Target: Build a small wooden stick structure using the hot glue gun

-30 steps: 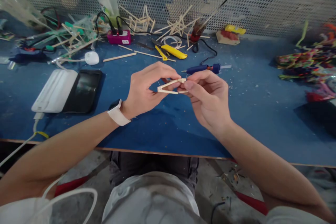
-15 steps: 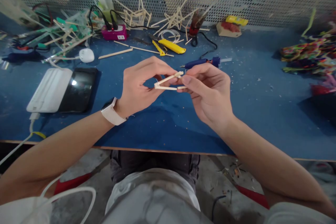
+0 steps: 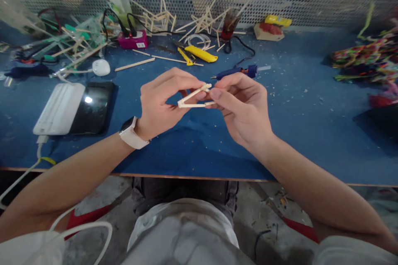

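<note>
Above the middle of the blue table, my two hands hold a small frame of pale wooden sticks (image 3: 192, 105). Two of its sticks meet in a corner at the left. My left hand (image 3: 169, 97) pinches the frame from behind, its fingers partly hidden. My right hand (image 3: 244, 105) grips the right side between thumb and fingers, on a short stick whose end is close to the lower stick; I cannot tell whether they join. Just behind my right hand lies a blue glue gun (image 3: 238, 72) with a clear glue stick in its back end.
Behind the hands lie a yellow utility knife (image 3: 202, 54), loose sticks (image 3: 135, 64) and a magenta power adapter (image 3: 133, 39). A white power bank (image 3: 59, 108) and a black phone (image 3: 93, 107) lie left. Stick structures (image 3: 160, 20) stand at the back; colourful strings (image 3: 363, 60) are heaped right.
Both hands and the stick frame have shifted slightly left in view, along with a small camera movement. The grip looks the same.
</note>
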Tool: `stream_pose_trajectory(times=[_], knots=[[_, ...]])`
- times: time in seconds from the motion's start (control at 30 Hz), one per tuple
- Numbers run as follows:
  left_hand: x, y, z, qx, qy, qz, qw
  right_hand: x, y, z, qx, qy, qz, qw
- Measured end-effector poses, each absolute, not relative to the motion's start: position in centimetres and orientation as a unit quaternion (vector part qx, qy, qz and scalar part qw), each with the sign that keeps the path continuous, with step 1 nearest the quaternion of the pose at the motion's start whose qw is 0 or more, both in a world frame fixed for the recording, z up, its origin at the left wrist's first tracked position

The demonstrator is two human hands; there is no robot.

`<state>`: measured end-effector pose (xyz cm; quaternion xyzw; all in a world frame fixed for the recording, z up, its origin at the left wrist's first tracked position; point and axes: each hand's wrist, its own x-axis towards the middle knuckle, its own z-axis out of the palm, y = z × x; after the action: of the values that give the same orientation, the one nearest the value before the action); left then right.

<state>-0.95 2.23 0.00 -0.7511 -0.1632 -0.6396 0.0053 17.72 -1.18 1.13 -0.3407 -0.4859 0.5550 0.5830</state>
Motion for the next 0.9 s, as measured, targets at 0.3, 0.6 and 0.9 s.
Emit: stream_pose_trajectory(times=[0.3, 0.6, 0.9], knots=[[-1.48, 1.8, 0.28, -0.776, -0.185, -0.603, -0.022, 17.76, -1.24, 0.97, -0.334, -0.481, 0.567, 0.579], [-1.62, 1.39, 0.52, -0.789, -0.206, -0.578, -0.038, 17.84, -1.11, 0.96, -0.335, -0.482, 0.569, 0.576], [-1.49, 1.55, 0.04, -0.776, -0.211, -0.594, -0.026, 17.81, -1.26, 0.83, -0.341, -0.489, 0.552, 0.583]])
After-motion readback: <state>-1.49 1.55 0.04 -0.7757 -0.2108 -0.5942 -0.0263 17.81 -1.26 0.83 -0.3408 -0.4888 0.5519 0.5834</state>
